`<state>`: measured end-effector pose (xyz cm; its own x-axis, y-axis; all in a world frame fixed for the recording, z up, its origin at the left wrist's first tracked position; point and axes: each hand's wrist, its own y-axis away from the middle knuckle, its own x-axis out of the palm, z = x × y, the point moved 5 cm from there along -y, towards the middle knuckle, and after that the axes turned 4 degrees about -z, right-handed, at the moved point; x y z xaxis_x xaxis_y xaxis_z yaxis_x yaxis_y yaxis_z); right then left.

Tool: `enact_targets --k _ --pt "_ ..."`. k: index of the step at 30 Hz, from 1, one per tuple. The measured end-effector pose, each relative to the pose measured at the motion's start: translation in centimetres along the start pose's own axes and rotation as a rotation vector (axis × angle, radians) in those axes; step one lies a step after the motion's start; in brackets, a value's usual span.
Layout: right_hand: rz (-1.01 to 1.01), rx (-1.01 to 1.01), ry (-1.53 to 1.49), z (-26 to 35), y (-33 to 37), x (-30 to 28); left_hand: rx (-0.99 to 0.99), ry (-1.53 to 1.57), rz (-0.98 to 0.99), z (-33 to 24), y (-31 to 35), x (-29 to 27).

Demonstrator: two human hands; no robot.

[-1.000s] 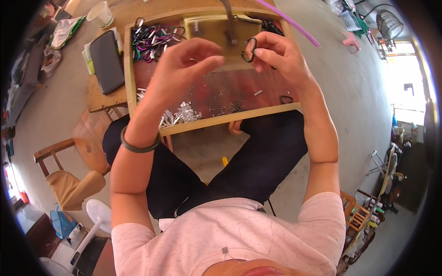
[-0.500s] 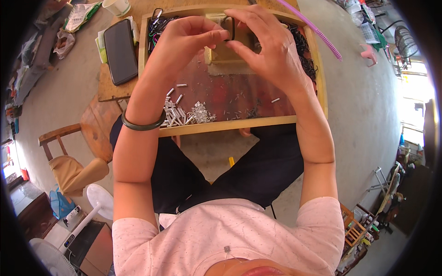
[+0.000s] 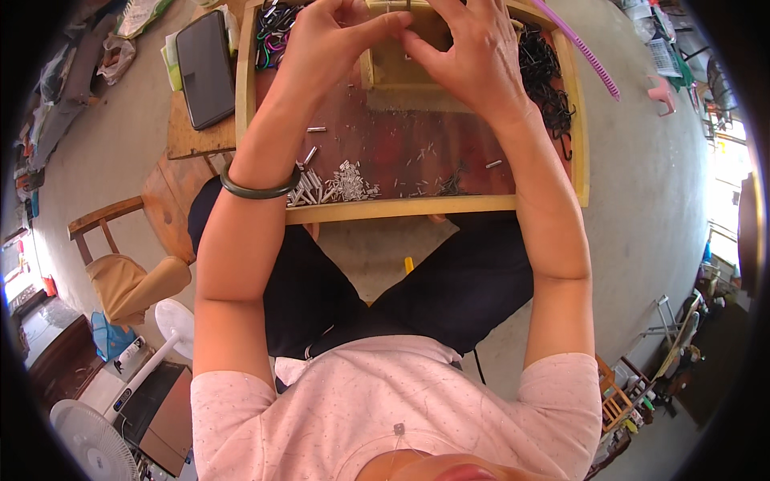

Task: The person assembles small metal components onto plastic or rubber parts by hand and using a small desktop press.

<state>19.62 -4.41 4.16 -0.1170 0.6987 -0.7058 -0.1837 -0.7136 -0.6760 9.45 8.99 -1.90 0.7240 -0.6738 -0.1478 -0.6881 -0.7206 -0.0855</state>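
At the top edge of the picture my left hand point(image 3: 330, 44) and my right hand point(image 3: 479, 68) meet, thumbs almost touching. A thin black cord loop point(image 3: 409, 5) shows in part between them; its upper part is cut off by the frame. The fingers of both hands are bent in toward it, and some fingertips are out of view. Behind and below the hands stands a yellowish wooden block or box point(image 3: 401, 74) in a wood-rimmed tray point(image 3: 401, 208). Small silver metal tubes point(image 3: 351, 183) lie heaped at the tray's near left.
Black cord loops point(image 3: 544, 76) are piled along the tray's right side, with coloured and black loops point(image 3: 277, 32) at its upper left. A dark phone point(image 3: 205, 70) rests on the table to the left. One metal tube point(image 3: 493, 163) lies apart. A purple coiled tube point(image 3: 589, 56) extends past the right corner.
Both hands have moved up toward the picture's top edge, and the black loop has gone mostly out of view. The tray appears slightly higher and larger as the view shifts.
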Motion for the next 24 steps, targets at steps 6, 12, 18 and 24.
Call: enact_targets --k 6,12,18,24 --pt "0.015 0.009 0.008 -0.3 0.0 0.5 -0.033 0.092 -0.013 0.1 0.1 0.1" --pt "0.009 -0.009 0.03 -0.1 0.0 0.6 -0.033 0.117 0.004 0.1 0.1 0.0" --pt "0.006 0.001 0.019 -0.1 0.1 0.3 -0.025 0.035 0.036 -0.2 0.2 -0.4" --pt "0.0 -0.026 0.019 -0.6 0.2 0.4 -0.028 -0.184 0.166 0.3 0.2 -0.8"
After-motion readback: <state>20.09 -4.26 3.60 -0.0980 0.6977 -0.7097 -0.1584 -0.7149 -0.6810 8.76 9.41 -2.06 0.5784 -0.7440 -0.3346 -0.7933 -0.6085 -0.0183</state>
